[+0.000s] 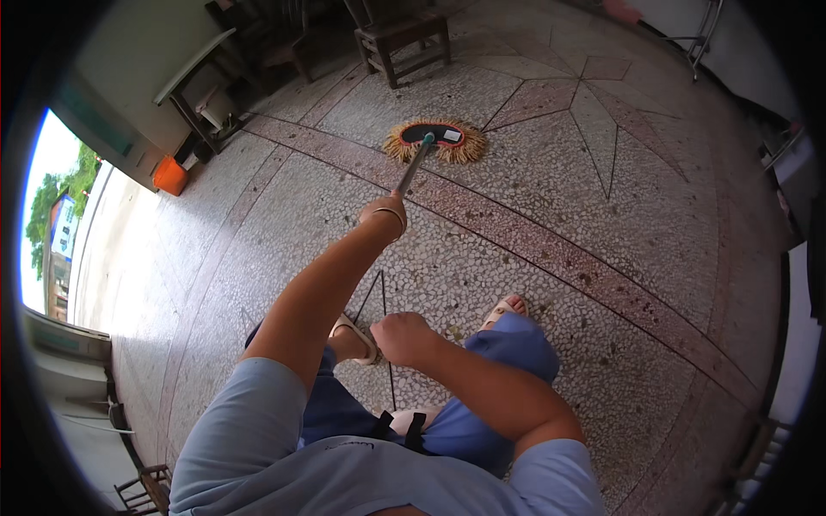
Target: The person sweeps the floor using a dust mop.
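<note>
A flat dust mop with a yellow fringe and a dark, red-edged centre [413, 135] lies on the speckled terrazzo floor [310, 232], up from the middle of the view. Its metal pole [414, 169] runs from a green joint down towards me. My left hand [383, 209], on an outstretched arm with a bangle at the wrist, grips the pole. Lower down, my right hand [404, 338] is closed in front of my body, above the floor between my sandalled feet. Whether it also holds part of the pole cannot be made out.
Wooden chairs stand beyond the mop, the nearest [403, 39] at top centre. A narrow table [197, 64] and a pale bin [216, 106] are at upper left. An orange bucket [170, 175] sits beside the open doorway. Metal-legged furniture [700, 42] stands at upper right.
</note>
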Demonstrator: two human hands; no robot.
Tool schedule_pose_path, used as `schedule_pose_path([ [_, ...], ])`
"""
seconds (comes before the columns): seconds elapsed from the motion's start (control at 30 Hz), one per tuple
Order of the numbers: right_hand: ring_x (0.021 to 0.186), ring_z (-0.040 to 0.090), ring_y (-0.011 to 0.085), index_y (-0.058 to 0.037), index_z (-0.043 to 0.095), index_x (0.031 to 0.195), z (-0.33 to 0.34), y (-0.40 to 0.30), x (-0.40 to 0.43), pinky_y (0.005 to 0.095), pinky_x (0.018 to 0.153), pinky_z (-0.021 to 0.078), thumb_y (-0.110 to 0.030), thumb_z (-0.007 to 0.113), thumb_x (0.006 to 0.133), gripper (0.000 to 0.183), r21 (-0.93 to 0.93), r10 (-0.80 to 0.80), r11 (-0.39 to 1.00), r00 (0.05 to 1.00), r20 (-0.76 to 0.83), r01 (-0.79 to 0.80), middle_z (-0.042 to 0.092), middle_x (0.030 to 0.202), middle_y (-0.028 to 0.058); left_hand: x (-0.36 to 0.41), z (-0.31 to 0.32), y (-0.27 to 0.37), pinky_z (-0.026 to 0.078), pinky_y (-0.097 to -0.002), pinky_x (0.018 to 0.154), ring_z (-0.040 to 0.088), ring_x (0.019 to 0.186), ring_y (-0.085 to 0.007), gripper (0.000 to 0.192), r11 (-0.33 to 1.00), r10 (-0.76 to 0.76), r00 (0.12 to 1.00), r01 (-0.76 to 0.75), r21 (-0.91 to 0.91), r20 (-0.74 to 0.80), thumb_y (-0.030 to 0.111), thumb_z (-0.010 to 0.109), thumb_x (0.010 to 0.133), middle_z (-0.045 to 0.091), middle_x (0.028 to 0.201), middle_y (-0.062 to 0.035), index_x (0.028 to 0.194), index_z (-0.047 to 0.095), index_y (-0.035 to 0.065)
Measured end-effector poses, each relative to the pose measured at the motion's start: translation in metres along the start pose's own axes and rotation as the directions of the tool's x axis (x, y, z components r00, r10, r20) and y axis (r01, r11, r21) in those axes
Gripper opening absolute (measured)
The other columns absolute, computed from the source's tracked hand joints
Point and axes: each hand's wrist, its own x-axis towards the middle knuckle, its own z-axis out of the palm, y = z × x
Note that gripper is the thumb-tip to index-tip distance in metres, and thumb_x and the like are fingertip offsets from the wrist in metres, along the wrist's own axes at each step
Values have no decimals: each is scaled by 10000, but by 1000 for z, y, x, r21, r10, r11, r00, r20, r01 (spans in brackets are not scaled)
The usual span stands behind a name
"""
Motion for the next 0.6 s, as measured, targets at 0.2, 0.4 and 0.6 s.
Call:
schedule_pose_path([
  [0.2, 894, 645, 225, -79, 662, 905, -10, 9, 12, 340, 698, 524, -199, 626, 751, 199, -148, 61, 988, 995, 83, -49, 661, 939, 102, -49, 18, -30, 479, -404, 847, 579, 1038, -304, 531, 993, 69, 997, -70, 97, 17, 172, 395, 914, 581, 1124, -181, 1404, 202, 107],
  [0.4, 910, 640, 252, -52, 679, 885, -1, -23, 2, 349, 731, 519, -126, 561, 769, 181, -89, -12, 996, 985, 173, 27, 660, 949, 130, -217, 57, -141, 485, -414, 723, 630, 823, -333, 634, 991, 96, 989, -106, 77, 115, 146, 459, 852, 628, 918, -208, 1413, 167, 111],
  [0.6, 844, 633, 323, -63, 604, 955, 14, -38, -19, 431, 712, 500, -141, 536, 781, 202, -21, -150, 986, 939, 310, 165, 645, 847, 161, -358, 24, -204, 479, -431, 665, 624, 712, -360, 588, 999, 36, 973, -43, 26, 228, 203, 504, 863, 627, 743, -189, 1394, 252, 221],
])
